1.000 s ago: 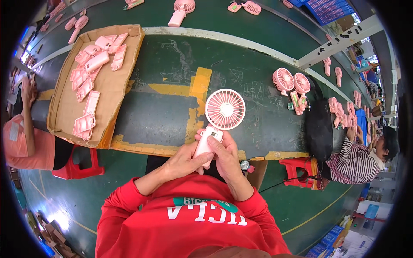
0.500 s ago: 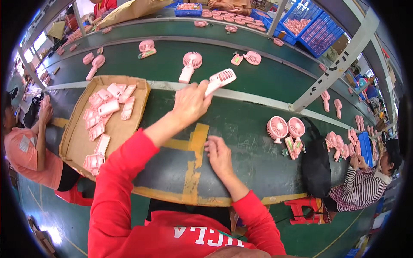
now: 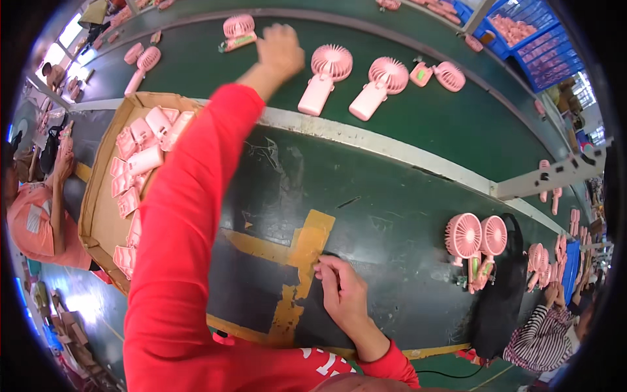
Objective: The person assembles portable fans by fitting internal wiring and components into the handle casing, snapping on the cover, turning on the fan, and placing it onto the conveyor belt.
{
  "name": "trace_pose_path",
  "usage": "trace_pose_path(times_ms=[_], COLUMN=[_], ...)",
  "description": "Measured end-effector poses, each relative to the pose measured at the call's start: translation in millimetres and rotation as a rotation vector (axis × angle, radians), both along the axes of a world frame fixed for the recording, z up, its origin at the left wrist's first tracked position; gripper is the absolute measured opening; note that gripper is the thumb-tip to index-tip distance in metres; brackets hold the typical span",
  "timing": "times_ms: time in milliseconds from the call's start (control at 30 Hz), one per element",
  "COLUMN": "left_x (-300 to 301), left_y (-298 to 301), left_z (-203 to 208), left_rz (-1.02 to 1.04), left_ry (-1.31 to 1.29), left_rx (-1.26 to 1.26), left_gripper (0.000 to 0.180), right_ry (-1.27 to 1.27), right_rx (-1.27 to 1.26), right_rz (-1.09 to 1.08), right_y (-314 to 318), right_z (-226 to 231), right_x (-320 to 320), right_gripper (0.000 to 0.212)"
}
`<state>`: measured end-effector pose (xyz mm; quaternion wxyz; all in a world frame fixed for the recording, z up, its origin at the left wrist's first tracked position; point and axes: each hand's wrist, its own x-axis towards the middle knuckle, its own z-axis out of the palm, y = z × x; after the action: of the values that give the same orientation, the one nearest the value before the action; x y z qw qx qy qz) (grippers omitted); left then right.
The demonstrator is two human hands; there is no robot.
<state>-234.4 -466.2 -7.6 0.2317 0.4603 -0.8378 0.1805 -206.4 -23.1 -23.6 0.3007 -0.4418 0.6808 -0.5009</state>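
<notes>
My left hand (image 3: 281,52) is stretched out over the green conveyor belt, beside a pink handheld fan (image 3: 239,26) with its green circuit board showing. Motion blur smears its fingers, and contact with that fan cannot be made out. To its right on the belt lie a pink fan with a closed handle (image 3: 332,63) and a second such fan (image 3: 388,74). My right hand (image 3: 346,294) rests on the dark worktable by the yellow tape (image 3: 310,235), fingers loosely curled, thumb apart, nothing visible in it.
A cardboard tray (image 3: 98,215) of pink handle shells stands at left, partly behind my left arm. Two open fans (image 3: 465,235) sit at right beside a black bag (image 3: 499,300). A pale metal rail (image 3: 366,142) divides table from belt. Co-workers sit at both sides.
My left hand has let go of the pink fan, which now lies on the belt beside another, and has moved farther out and left. The view has shifted; my right hand stays on the table.
</notes>
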Motion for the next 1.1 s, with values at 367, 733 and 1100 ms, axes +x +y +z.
trace_pose_path(times_ms=[367, 733, 1100], left_x=[66.0, 89.1, 165.7], left_y=[-101.7, 88.5, 332.0], left_z=[-31.7, 33.3, 40.7], left_rz=[0.276, -0.312, -0.815], left_ry=[0.017, 0.07, 0.141], left_rx=[0.369, 0.555, 0.663], left_gripper=[0.042, 0.018, 0.015], right_ry=[-0.082, -0.186, 0.535], right_rx=[0.031, 0.027, -0.323], right_rz=[-0.021, -0.022, -0.192], right_y=[-2.0, -0.9, 30.0], right_z=[-2.5, -1.3, 41.4], right_x=[-0.6, -0.3, 6.9], right_gripper=[0.014, 0.017, 0.021])
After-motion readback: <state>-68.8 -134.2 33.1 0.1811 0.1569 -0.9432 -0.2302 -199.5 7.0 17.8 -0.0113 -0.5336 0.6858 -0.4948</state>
